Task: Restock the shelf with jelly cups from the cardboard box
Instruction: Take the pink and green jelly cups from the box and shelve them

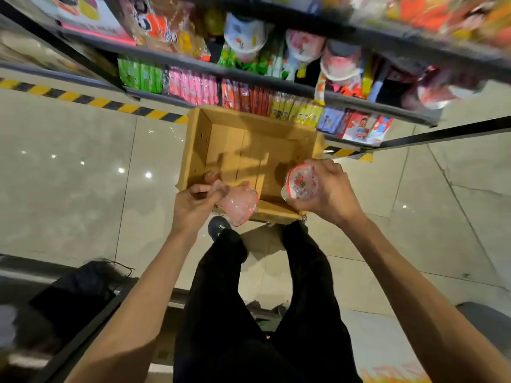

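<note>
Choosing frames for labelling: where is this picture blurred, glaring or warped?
Head view: top shelf goods and the left hand's pink jelly cup are smeared; the right hand's red-rimmed jelly cup is sharper; glare dots the floor tiles; the wide lens bends the shelf edge; shadows cross the cardboard box.

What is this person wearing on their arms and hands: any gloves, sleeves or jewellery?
Both are bare. The left hand and right hand have no gloves, and no ring, watch or bracelet shows. The left forearm and right forearm show no sleeve up to the frame's edge. Lower down are black trousers and a dark shoe.
</note>
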